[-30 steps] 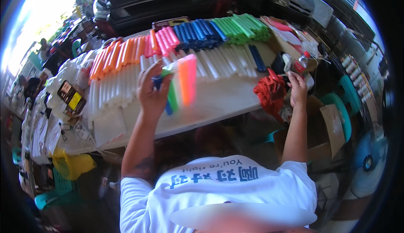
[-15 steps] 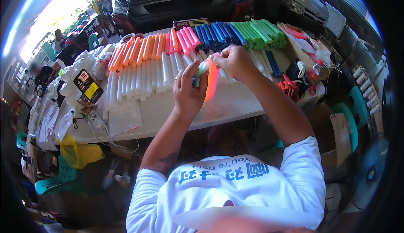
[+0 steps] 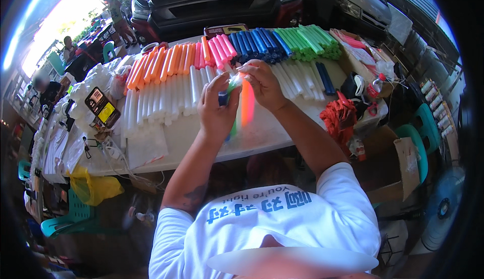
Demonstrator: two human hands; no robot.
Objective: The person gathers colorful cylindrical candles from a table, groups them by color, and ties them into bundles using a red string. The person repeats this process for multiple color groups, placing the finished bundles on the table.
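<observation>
Above the table's front part I hold a bundle of coloured candle-like sticks [image 3: 247, 101], with orange, pink, green and blue showing. My left hand [image 3: 218, 105] wraps round the bundle's left side, hiding much of the green and blue. At the bundle's top, the fingers of my right hand [image 3: 262, 85] pinch what looks like clear plastic. Behind both hands lie rows of similar sticks: white [image 3: 156, 100], orange [image 3: 161, 63], pink [image 3: 222, 48], blue [image 3: 257, 42] and green [image 3: 307, 42].
The white table [image 3: 201, 145] carries a phone [image 3: 102, 107] and white plastic bags [image 3: 88, 90] at left. A red cloth bundle [image 3: 339, 115], a bottle [image 3: 376, 84] and a cardboard box [image 3: 350, 59] are at right. A parked vehicle [image 3: 214, 7] stands behind; a fan [image 3: 443, 208] is at lower right.
Both hands have shifted slightly left together with the bundle. My right hand has dropped a little and its elbow has come inward. More of the red cloth bundle shows.
</observation>
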